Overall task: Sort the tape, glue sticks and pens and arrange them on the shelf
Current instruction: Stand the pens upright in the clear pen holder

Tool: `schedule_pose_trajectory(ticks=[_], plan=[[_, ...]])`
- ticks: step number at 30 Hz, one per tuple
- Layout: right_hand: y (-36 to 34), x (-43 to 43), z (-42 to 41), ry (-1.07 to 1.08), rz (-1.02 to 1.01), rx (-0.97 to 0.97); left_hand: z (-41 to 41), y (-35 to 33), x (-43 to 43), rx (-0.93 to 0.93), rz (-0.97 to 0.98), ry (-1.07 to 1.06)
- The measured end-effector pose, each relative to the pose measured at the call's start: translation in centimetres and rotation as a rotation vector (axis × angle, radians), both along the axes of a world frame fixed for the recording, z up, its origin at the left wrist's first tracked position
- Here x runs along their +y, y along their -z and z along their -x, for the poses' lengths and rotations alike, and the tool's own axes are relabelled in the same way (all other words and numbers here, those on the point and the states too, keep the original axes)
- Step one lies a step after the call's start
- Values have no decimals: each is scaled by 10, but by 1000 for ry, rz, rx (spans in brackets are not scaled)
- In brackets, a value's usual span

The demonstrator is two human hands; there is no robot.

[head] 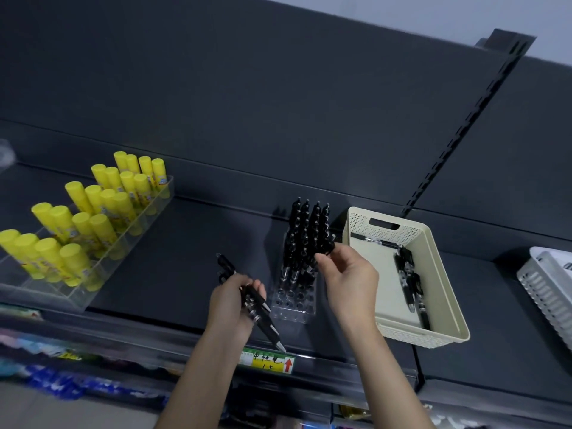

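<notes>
Many yellow glue sticks point(83, 218) stand upright in a clear tray point(102, 274) on the dark shelf point(185, 243), at nine o'clock from the hands and well apart from them. Near six o'clock of the picture, the left hand point(230, 300) has its fingers curled round a small bundle of pens point(258, 305). Their tips point toward five o'clock, over the price label point(267, 360) on the shelf edge. Just at its three o'clock is the clear pen holder point(292, 305): the back holes are filled with standing pens point(305, 233), the front holes are free. The right hand point(349, 274) is at the holder's three o'clock side, with thumb and fingers closed together on the top of a single pen point(328, 244) in the filled rows. Further toward three o'clock a cream basket point(445, 274) holds some loose pens point(411, 280) lying flat, and a white basket point(548, 283) shows at the frame edge.

The pens look light, stiff and smooth, so I judge that a bundle can slip or fan out in the palm. It seems better to take one pen by the upper barrel, near the clip, and guide its tip into a free hole. The holder looks like light plastic and may tip if pushed sideways
</notes>
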State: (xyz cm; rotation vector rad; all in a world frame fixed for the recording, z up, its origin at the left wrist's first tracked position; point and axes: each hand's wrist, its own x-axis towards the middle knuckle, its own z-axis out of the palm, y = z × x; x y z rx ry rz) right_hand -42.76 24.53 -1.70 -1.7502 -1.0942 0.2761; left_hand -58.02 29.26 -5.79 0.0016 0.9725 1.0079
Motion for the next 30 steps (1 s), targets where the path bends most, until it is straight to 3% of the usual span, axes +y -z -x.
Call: schedule_pose_trajectory(ticks=[15, 20, 23, 27, 30], plan=[[22, 8, 4, -69, 194, -182, 1, -2, -10, 102, -203, 96], [17, 1, 1, -77, 245, -247, 1, -4, -15, 127, -388, 97], [4, -7, 2, -38, 147, -129, 1, -7, -17, 204, -575, 163], [-20, -7, 7, -156, 73, 50, -7, -12, -22, 560, -884, 352], [-30, -6, 9, -260, 70, 183, -14, -15, -26, 677, -983, 461]])
